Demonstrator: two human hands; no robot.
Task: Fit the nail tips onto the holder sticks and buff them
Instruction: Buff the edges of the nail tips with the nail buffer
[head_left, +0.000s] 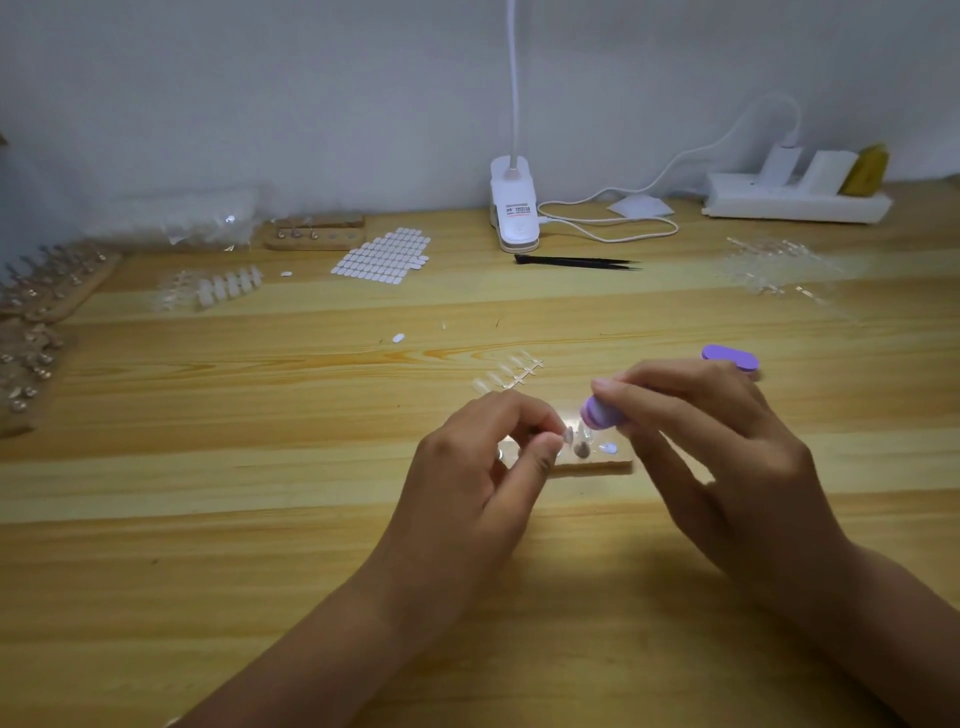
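The table (260, 519) is yellow pine with orange grain streaks. At its middle, a purple buffer block (600, 411) meets a pale translucent nail tip (569, 434). Right of the block lies a second purple buffer (730, 358). Toward the table's far edge: white lamp base (513, 205), black tweezers (576, 261), white sticker sheet (384, 255).

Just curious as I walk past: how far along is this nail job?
Looks mid-way. Some tips already stand on the small wooden holder block. The left hand steadies one tip while the right hand holds a purple buffer to it. A strip of loose nail tips still waits on the table.
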